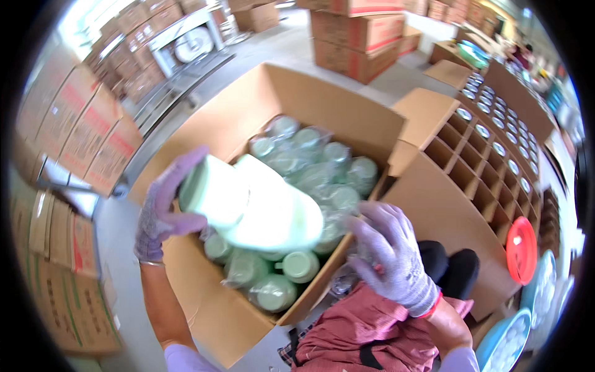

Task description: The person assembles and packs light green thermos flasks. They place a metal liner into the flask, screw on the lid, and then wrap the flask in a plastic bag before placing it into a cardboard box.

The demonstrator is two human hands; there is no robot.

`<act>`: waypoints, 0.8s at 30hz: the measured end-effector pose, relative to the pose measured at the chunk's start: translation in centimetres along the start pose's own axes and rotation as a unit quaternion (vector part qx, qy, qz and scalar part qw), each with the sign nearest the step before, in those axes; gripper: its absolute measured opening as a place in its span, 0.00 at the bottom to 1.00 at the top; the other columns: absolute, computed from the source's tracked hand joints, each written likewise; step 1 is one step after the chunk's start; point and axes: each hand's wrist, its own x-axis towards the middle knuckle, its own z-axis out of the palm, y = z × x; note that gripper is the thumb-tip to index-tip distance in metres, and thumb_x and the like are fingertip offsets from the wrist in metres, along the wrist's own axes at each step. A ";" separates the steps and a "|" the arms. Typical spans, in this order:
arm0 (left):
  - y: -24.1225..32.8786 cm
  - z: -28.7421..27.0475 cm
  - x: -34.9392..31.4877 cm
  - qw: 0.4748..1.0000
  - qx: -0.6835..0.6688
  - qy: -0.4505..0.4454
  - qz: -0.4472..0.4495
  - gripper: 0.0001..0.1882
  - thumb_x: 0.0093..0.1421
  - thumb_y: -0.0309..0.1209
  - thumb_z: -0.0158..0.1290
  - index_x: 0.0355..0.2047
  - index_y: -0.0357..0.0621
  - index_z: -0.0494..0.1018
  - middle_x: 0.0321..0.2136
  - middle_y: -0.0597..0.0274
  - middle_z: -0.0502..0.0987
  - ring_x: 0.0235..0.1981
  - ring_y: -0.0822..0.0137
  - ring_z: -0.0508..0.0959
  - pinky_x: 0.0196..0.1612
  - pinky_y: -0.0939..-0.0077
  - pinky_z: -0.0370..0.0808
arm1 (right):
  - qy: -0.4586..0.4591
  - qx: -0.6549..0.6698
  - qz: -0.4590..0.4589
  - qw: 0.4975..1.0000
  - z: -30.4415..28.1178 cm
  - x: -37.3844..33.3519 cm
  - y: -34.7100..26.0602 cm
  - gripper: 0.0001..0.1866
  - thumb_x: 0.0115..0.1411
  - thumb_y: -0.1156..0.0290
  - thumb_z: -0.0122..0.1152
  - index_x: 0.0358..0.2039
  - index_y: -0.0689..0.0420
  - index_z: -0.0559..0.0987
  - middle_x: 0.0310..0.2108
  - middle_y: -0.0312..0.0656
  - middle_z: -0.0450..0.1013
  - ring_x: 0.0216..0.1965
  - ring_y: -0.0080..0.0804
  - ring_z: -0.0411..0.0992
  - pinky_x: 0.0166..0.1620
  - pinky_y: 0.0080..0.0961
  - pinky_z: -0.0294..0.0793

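My left hand [168,201], in a pale purple work glove, is closed around the wider pale green end of a white-and-mint bottle-shaped container [266,208]. The container is tilted over an open cardboard box [211,121], its body smeared by motion. Inside the box lie several pale green lidded containers [299,266], many wrapped in clear plastic. My right hand [390,254], gloved alike, hovers by the box's near right edge with its fingers apart. Crumpled clear plastic [344,279] lies just beside and partly under it.
To the right stands a divided carton [452,161] with round silvery tops in many cells. A red basin [522,251] and blue tubs [505,341] are at the lower right. Stacked cartons [80,124] line the left; more cartons [356,43] stand behind. A platform scale [180,80] is at the far left.
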 end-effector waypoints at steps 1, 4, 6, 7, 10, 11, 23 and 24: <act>1.4 2.0 1.1 0.995 -0.090 -0.043 0.004 0.54 0.36 0.41 0.72 0.63 0.31 0.64 0.51 0.52 0.74 0.54 0.61 0.74 0.59 0.68 0.68 | 0.002 0.033 0.000 0.999 -2.3 1.3 -1.3 0.31 0.48 0.72 0.69 0.55 0.62 0.74 0.56 0.58 0.65 0.53 0.58 0.68 0.56 0.47 0.69; 5.0 11.6 5.3 0.920 -0.324 -0.219 0.039 0.58 0.32 0.41 0.73 0.64 0.31 0.63 0.54 0.55 0.73 0.56 0.63 0.73 0.61 0.71 0.65 | 0.029 0.107 0.018 0.994 -7.3 0.2 -2.9 0.38 0.51 0.61 0.71 0.61 0.58 0.70 0.56 0.59 0.64 0.51 0.56 0.69 0.54 0.44 0.70; 8.4 18.6 5.7 0.833 -0.484 -0.268 -0.013 0.60 0.31 0.42 0.74 0.65 0.31 0.61 0.55 0.54 0.73 0.58 0.63 0.72 0.64 0.70 0.63 | 0.005 0.065 0.093 0.994 -10.2 -2.5 -3.7 0.42 0.51 0.55 0.73 0.62 0.61 0.67 0.56 0.60 0.63 0.51 0.58 0.69 0.53 0.42 0.71; 9.0 22.9 6.0 0.792 -0.546 -0.274 0.000 0.57 0.39 0.44 0.72 0.66 0.31 0.59 0.55 0.53 0.72 0.58 0.61 0.71 0.63 0.69 0.64 | 0.026 0.054 0.152 0.986 -11.3 -4.9 -3.7 0.43 0.51 0.53 0.73 0.61 0.62 0.66 0.56 0.60 0.63 0.51 0.58 0.70 0.53 0.41 0.72; 9.9 34.4 4.2 0.758 -0.573 -0.309 -0.019 0.51 0.53 0.59 0.61 0.65 0.31 0.59 0.56 0.51 0.71 0.58 0.61 0.71 0.63 0.68 0.65 | 0.083 0.010 0.264 0.961 -11.3 -13.0 -2.7 0.46 0.48 0.46 0.75 0.55 0.65 0.64 0.53 0.60 0.64 0.48 0.56 0.71 0.48 0.39 0.75; 9.6 38.0 2.9 0.757 -0.563 -0.328 -0.048 0.51 0.57 0.64 0.56 0.64 0.31 0.60 0.57 0.50 0.70 0.58 0.61 0.70 0.63 0.68 0.64 | 0.101 -0.009 0.336 0.936 -10.4 -15.5 -3.3 0.47 0.47 0.46 0.76 0.55 0.65 0.64 0.51 0.58 0.64 0.44 0.54 0.74 0.45 0.38 0.76; 14.2 42.7 -2.6 0.877 -0.361 -0.304 -0.089 0.25 0.72 0.41 0.42 0.61 0.34 0.64 0.56 0.53 0.69 0.60 0.61 0.67 0.65 0.66 0.60 | 0.140 0.221 0.430 0.864 -13.6 -24.7 0.4 0.39 0.54 0.61 0.73 0.62 0.61 0.68 0.55 0.54 0.67 0.61 0.48 0.65 0.62 0.38 0.65; 15.6 42.5 -2.6 0.878 -0.361 -0.314 -0.027 0.27 0.72 0.43 0.43 0.63 0.34 0.61 0.58 0.52 0.67 0.62 0.60 0.65 0.66 0.66 0.59 | 0.145 0.175 0.413 0.882 -13.4 -23.9 0.3 0.41 0.53 0.57 0.74 0.63 0.60 0.68 0.55 0.53 0.67 0.61 0.48 0.65 0.63 0.39 0.65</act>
